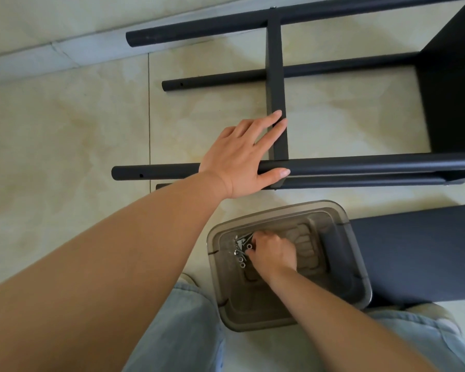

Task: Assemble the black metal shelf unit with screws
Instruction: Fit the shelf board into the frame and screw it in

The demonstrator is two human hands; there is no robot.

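Light blue denim trousers (177,331) are seen at the bottom edge, with both bare forearms reaching forward above them. Just beyond the knees, a smoky translucent plastic container (346,277) is placed on the tiled floor (65,124). A small heap of silver screws and washers (240,251) is gathered in its left part. The right hand (274,255) is lowered into the container, its fingertips curled together over the heap; whether a screw is actually pinched in this grip cannot be told, since the fingertips are hidden by the knuckles.

To the right of the container, and partly beneath its rim, a loose black shelf panel (419,253) is laid flat on the floor.

Further out, the black metal shelf unit (360,167) is laid on its side across the floor, its tubular legs running left to right. Screw holes are visible near the open left ends of two tubes. The left hand (242,157) is rested on the nearest upper tube, with the grip spread: the thumb is laid along the tube, and the extended fingers touch a narrow black cross panel (275,76) that spans the tubes. A fitted black shelf (451,89) is seen at the right edge. Beyond the frame, a pale baseboard (51,55) runs along the floor.
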